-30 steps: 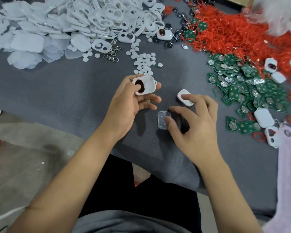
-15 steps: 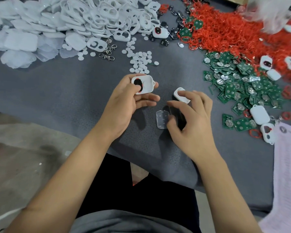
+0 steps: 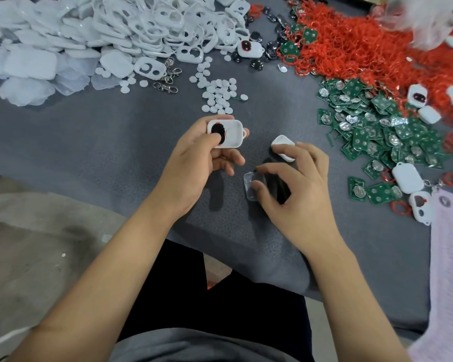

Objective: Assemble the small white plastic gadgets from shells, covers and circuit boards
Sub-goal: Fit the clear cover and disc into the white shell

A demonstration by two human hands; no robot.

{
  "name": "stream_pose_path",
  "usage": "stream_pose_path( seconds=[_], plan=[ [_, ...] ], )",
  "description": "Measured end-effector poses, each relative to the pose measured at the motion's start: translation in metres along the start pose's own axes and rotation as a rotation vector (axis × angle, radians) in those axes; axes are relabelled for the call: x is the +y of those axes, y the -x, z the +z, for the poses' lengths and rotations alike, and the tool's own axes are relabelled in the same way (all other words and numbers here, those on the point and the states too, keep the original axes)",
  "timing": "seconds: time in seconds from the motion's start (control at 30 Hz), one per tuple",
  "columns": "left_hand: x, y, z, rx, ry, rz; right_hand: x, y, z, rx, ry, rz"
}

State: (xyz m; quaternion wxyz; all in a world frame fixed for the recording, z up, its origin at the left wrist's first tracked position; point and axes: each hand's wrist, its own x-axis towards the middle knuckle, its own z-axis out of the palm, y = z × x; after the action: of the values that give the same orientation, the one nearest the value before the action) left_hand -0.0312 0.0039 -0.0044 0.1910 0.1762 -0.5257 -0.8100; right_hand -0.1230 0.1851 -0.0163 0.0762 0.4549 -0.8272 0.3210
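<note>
My left hand (image 3: 196,160) holds a white shell (image 3: 226,134) just above the grey cloth (image 3: 89,152), fingers curled round it and the thumb pressed on its black and red insert. My right hand (image 3: 301,194) pinches a clear cover (image 3: 251,186) at thumb and forefinger while its outer fingers rest on a second white shell (image 3: 283,150) (the green circuit boards (image 3: 377,131) lie heaped well to the right).

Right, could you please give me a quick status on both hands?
Left hand grips white shell. Right hand pinches clear cover on grey mat. Nothing blocking.
</note>
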Motion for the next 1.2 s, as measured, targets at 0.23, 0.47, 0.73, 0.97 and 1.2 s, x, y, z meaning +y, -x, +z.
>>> stream_pose_path(
  seconds=[0.23, 0.47, 0.73, 0.97, 1.2],
  plan=[
    [-0.003, -0.001, 0.000, 0.006, -0.004, -0.002, -0.006, 0.001, -0.007, 0.062, -0.327, 0.077],
    [-0.001, -0.001, 0.000, -0.014, -0.039, -0.039, -0.014, -0.006, -0.016, 0.462, -0.677, 0.363],
    [0.010, -0.002, -0.001, -0.044, 0.136, -0.180, -0.035, -0.037, -0.006, 0.182, -1.277, 0.564],
    [0.011, -0.003, -0.001, -0.087, 0.069, -0.182, -0.045, -0.063, -0.001, 0.070, -0.936, 0.468],
    [0.009, -0.002, -0.002, -0.041, 0.111, -0.170, -0.048, -0.059, 0.000, 0.035, -0.710, 0.457]
  ],
)
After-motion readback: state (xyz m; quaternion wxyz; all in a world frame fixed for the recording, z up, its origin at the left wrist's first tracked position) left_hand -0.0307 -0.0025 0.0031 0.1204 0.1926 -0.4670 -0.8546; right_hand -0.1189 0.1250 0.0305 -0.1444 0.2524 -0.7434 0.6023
